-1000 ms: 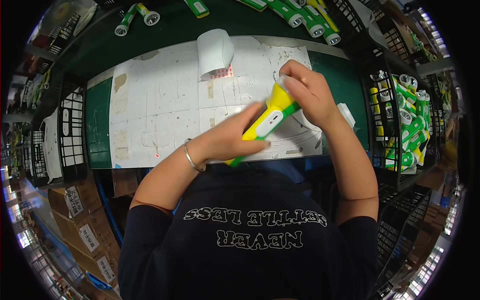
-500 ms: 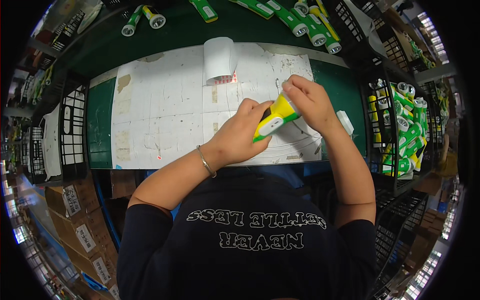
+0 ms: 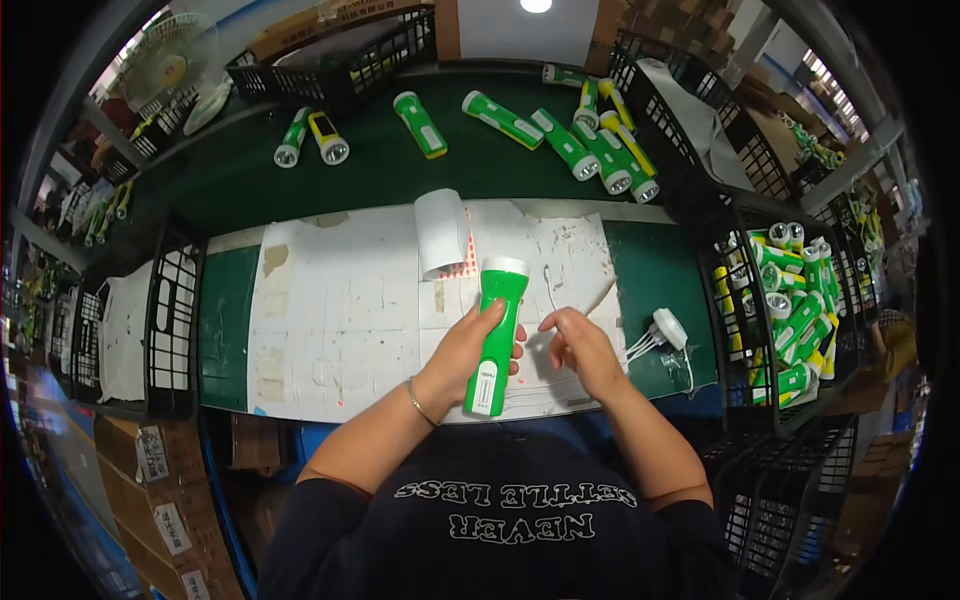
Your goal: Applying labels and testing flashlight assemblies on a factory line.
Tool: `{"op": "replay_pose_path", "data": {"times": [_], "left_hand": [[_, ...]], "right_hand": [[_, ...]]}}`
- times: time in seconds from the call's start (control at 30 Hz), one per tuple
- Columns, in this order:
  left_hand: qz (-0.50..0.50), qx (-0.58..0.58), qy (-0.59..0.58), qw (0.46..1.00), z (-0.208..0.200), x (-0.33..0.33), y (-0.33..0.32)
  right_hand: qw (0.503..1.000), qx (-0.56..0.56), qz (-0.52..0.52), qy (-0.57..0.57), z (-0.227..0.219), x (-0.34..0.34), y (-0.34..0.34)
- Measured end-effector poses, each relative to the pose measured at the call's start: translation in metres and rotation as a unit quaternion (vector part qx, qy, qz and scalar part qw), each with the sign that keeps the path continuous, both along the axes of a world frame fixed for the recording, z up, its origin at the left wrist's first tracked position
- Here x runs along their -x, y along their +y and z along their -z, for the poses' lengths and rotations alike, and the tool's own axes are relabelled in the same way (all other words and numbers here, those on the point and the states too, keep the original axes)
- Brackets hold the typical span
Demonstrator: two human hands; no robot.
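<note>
My left hand (image 3: 467,350) is wrapped round a green flashlight (image 3: 502,300) with a white head ring and a pale switch panel. The flashlight stands nearly lengthwise in view, its wide head pointing away from me. Just to the right, my right hand (image 3: 588,352) is apart from it, fingers loosely bent with a gap between thumb and forefinger and nothing visible in them. Beyond the flashlight's head, a curled white sheet (image 3: 440,235) shows a strip of small red labels (image 3: 462,262) at its edge.
White paper (image 3: 340,320) covers the green bench. A white round plug with cables (image 3: 668,328) lies at right. Several green and yellow flashlights (image 3: 565,145) lie along the back. A black crate (image 3: 740,330) of flashlights stands right, another black crate (image 3: 160,310) left.
The flashlight has turned from slanting with its head at right to nearly lengthwise, green side showing. My right hand has let go of its head and moved nearer. The view has tilted up.
</note>
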State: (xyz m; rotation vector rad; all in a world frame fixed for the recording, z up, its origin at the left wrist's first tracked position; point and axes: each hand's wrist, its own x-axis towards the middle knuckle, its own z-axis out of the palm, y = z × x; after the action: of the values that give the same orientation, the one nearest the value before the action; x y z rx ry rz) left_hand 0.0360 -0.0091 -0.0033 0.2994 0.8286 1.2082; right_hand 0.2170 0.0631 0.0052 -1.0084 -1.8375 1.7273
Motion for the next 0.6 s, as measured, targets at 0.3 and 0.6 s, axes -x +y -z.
{"op": "replay_pose_path", "data": {"times": [0.3,0.6], "left_hand": [[-0.033,-0.024,-0.017,0.999,-0.007,-0.008,0.010],[-0.022,-0.160,-0.051,0.986,-0.020,-0.018,0.014]], "right_hand": [[0.993,0.096,-0.053,0.044,0.010,0.002,-0.042],[0.938,-0.346,0.026,0.008,-0.011,-0.018,-0.030]]}}
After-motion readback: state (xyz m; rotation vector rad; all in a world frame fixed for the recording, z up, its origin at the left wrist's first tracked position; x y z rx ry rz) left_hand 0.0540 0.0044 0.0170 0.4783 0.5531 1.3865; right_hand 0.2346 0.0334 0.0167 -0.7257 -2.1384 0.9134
